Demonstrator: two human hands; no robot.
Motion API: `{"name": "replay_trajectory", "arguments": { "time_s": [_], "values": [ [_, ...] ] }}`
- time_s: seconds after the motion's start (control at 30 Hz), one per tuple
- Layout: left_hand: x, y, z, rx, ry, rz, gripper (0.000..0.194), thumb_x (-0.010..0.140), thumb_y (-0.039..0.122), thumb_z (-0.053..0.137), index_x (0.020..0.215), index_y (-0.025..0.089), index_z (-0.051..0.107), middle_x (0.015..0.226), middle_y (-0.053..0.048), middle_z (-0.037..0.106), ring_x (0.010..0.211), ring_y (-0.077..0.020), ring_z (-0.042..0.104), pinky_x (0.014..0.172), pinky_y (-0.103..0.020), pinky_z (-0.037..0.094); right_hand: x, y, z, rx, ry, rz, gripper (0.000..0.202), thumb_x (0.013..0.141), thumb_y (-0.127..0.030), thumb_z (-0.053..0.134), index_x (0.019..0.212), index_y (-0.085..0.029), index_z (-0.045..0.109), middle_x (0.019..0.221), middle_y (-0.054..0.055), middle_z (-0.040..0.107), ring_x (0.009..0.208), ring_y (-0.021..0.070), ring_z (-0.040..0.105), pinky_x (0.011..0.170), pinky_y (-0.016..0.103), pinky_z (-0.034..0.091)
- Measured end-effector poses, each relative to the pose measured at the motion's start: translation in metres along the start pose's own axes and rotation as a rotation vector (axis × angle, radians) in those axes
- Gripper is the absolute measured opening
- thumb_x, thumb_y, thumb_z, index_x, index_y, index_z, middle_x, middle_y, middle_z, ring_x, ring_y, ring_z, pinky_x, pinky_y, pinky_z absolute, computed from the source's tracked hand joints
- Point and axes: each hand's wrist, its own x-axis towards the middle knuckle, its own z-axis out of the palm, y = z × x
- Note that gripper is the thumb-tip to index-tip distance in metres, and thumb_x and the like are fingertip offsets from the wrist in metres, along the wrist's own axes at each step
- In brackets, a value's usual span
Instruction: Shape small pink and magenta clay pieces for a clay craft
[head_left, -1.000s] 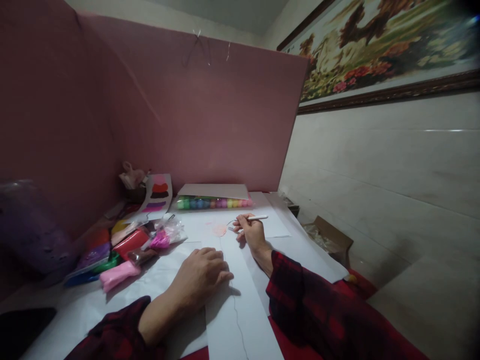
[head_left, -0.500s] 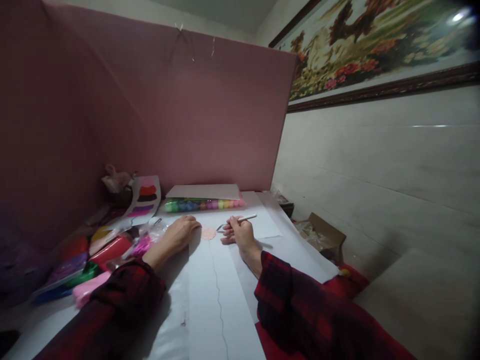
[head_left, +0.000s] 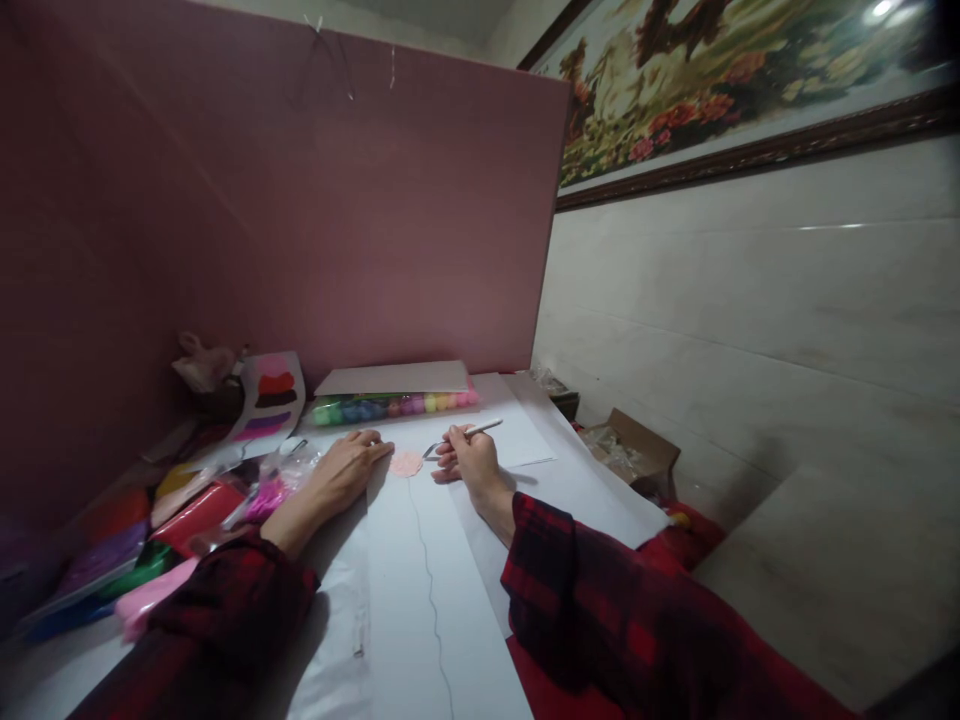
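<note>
My right hand (head_left: 474, 462) is closed around a slim white-handled tool (head_left: 484, 427) with a curved metal tip, its kind not clear. That tip points down beside the right edge of a pale pink, round, bumpy patch (head_left: 407, 464); I cannot tell if they touch. The patch sits at the far end of a long white paper strip (head_left: 401, 590), and a wavy dark line (head_left: 430, 575) runs from it towards me. To the left of the patch, my left hand (head_left: 352, 468) lies on the paper, fingers stretched out, with a fingertip close to the pink edge.
Colourful soft packets (head_left: 202, 515) are heaped at the left. Behind my hands, a clear pack of coloured balls (head_left: 390, 405) lies under a pale board (head_left: 394, 377). A sheet with painted colour patches (head_left: 274, 395) leans back left. An open cardboard box (head_left: 641, 450) stands right, by the wall.
My view has turned slightly, so everything appears a little further left. The metal tip is seen at a slightly different angle beside the patch. Both hands stay in about the same places.
</note>
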Motion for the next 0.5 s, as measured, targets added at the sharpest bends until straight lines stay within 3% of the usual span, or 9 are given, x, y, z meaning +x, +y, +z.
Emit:
{"name": "replay_trajectory", "arguments": {
  "time_s": [0.27,0.5],
  "values": [
    [0.005,-0.012,0.011,0.066,-0.019,0.053,0.033,0.085,0.019,0.042,0.099,0.025,0.071,0.091,-0.008,0.063,0.085,-0.0227,0.053,0.079,-0.033,0.04,-0.002,-0.001,0.0,-0.003,0.012,-0.004,0.016,0.089,-0.022,0.051,0.078,-0.011,0.055,0.058,0.0,0.059,0.038,0.0089,0.054,0.035,0.024,0.054],
    [0.008,-0.022,0.022,0.084,0.036,0.011,0.04,0.086,0.018,0.038,0.107,0.025,0.072,0.099,-0.008,0.066,0.088,-0.0232,0.055,0.079,-0.033,0.042,-0.001,0.0,0.0,-0.001,0.008,-0.004,0.016,0.089,-0.022,0.052,0.077,-0.012,0.055,0.057,-0.001,0.059,0.036,0.0087,0.053,0.035,0.024,0.053]
  ]
}}
